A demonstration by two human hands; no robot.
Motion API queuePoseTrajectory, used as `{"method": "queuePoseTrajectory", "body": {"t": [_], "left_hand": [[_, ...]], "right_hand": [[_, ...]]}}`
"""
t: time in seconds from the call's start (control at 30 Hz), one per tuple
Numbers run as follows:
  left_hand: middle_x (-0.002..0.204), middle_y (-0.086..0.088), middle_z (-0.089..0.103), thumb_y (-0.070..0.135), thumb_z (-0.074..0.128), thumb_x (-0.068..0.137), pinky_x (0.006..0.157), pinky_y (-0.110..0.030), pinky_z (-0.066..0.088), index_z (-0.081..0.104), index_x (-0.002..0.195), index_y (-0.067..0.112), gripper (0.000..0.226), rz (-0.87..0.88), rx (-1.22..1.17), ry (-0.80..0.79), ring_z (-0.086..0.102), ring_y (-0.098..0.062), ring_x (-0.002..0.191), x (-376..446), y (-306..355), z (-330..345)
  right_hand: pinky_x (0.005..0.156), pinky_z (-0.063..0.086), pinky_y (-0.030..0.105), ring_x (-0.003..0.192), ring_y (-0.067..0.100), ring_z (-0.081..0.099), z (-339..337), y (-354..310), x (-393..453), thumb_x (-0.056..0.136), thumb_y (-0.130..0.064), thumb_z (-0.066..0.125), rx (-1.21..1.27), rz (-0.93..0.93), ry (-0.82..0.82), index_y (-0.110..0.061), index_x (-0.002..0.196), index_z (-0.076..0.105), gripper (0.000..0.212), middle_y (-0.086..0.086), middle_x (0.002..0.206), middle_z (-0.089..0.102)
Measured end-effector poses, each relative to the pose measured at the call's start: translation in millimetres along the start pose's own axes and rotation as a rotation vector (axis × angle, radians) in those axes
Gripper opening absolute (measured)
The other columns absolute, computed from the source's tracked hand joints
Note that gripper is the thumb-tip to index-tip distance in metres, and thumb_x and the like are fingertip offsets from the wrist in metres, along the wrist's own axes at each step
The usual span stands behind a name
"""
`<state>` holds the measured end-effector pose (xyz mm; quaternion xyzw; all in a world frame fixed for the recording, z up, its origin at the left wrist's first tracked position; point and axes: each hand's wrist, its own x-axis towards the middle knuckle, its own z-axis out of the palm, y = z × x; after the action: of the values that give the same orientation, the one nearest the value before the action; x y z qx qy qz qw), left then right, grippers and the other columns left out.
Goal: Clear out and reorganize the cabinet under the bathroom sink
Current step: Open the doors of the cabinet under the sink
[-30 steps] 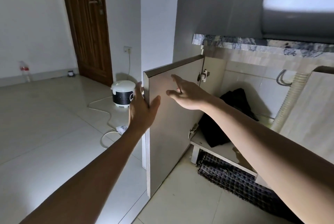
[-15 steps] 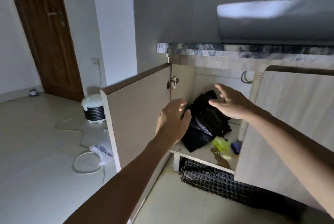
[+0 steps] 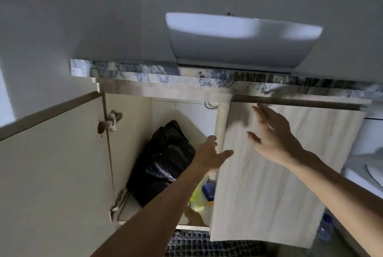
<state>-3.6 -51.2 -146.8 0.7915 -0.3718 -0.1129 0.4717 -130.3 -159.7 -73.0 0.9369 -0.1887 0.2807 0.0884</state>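
Note:
The cabinet under the white sink [image 3: 238, 37] has its left door [image 3: 51, 173] swung wide open and its right door [image 3: 275, 173] partly open. My left hand [image 3: 211, 157] reaches with spread fingers to the inner edge of the right door, thumb at the door's edge. My right hand [image 3: 273, 136] is open in front of the right door's face; contact is unclear. Inside sit a black plastic bag [image 3: 163, 163], a yellow-green item [image 3: 196, 198] and a blue item [image 3: 208, 189]. A ribbed drain hose [image 3: 219, 124] runs down behind the door edge.
A marbled countertop edge [image 3: 145, 72] runs above the cabinet. A dark woven mat [image 3: 196, 242] lies on the floor below the cabinet. At the lower right stands a clear bottle with a blue cap [image 3: 325, 227] beside a white fixture [image 3: 364, 173].
The view has swung right and closer to the cabinet. Both hands have left the left door and moved across to the right door; the left door stays open.

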Motion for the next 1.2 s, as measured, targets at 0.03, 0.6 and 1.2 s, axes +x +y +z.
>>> {"method": "queuePoseTrajectory", "body": {"t": [0.03, 0.6, 1.2], "left_hand": [[0.139, -0.007, 0.048, 0.043, 0.067, 0.085, 0.102, -0.032, 0.041, 0.033, 0.141, 0.01, 0.073, 0.014, -0.044, -0.007, 0.049, -0.024, 0.125, 15, 3, 3], [0.101, 0.015, 0.072, 0.039, 0.072, 0.08, 0.079, -0.016, 0.036, 0.072, 0.098, 0.02, 0.026, 0.02, -0.492, -0.207, 0.06, -0.001, 0.104, 70, -15, 36], [0.088, 0.008, 0.063, 0.026, 0.065, 0.087, 0.089, -0.025, 0.049, 0.061, 0.082, 0.018, 0.01, 0.536, 0.318, -0.363, 0.063, -0.012, 0.092, -93, 58, 58]], "right_hand": [[0.113, 0.026, 0.048, 0.141, 0.03, 0.03, 8, 3, 9, 0.088, -0.025, 0.06, -0.005, -0.004, 0.029, -0.001, 0.144, 0.032, 0.067, 0.017, 0.15, 0.034], [0.094, 0.044, 0.049, 0.115, 0.028, 0.054, 52, 9, 48, 0.085, -0.055, 0.044, 0.039, 0.138, 0.272, -0.008, 0.122, 0.053, 0.061, 0.01, 0.117, 0.06], [0.065, 0.034, 0.012, 0.075, 0.002, 0.052, -74, 34, -105, 0.099, -0.029, 0.046, 0.539, 0.138, 0.216, -0.024, 0.082, 0.055, 0.02, -0.021, 0.076, 0.057]]}}
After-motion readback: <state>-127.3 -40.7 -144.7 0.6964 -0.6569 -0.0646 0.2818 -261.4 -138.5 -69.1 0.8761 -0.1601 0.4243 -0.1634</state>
